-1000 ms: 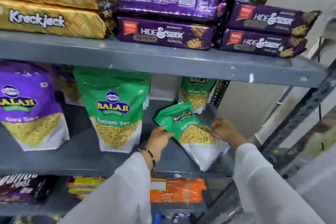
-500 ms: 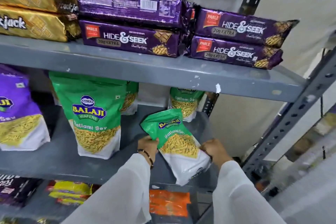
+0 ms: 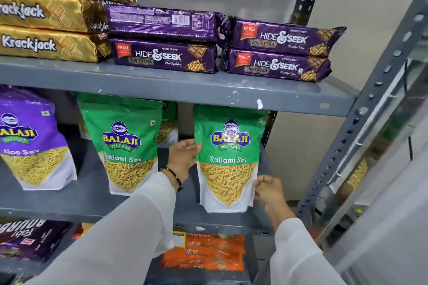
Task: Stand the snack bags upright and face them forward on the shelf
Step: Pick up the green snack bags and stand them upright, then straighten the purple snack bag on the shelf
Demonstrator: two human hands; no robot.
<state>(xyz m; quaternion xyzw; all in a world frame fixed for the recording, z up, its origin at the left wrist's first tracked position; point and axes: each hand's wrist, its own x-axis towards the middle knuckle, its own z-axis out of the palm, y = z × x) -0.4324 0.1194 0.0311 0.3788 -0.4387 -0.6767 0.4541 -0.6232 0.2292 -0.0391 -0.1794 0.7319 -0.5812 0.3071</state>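
Note:
A green Balaji Ratlami Sev bag [image 3: 228, 157] stands upright at the right end of the grey middle shelf [image 3: 88, 201], its label facing me. My left hand [image 3: 184, 157] rests flat against the bag's left edge, fingers apart. My right hand [image 3: 268, 188] pinches the bag's lower right edge. A second green Ratlami Sev bag [image 3: 127, 146] stands upright to the left, with another green bag [image 3: 168, 125] partly hidden behind it. A purple Aloo Sev bag [image 3: 30, 143] stands at the far left.
The upper shelf carries gold Krackjack packs [image 3: 46, 28] and purple Hide & Seek packs [image 3: 278, 51]. Orange cookie packs [image 3: 208, 254] and a purple pack [image 3: 30, 238] lie on the lower shelf. A perforated grey upright [image 3: 361, 122] bounds the right side.
The right green bag went from tilted, leaning left, to upright and facing forward. Both hands moved with it; my left hand has opened against its side.

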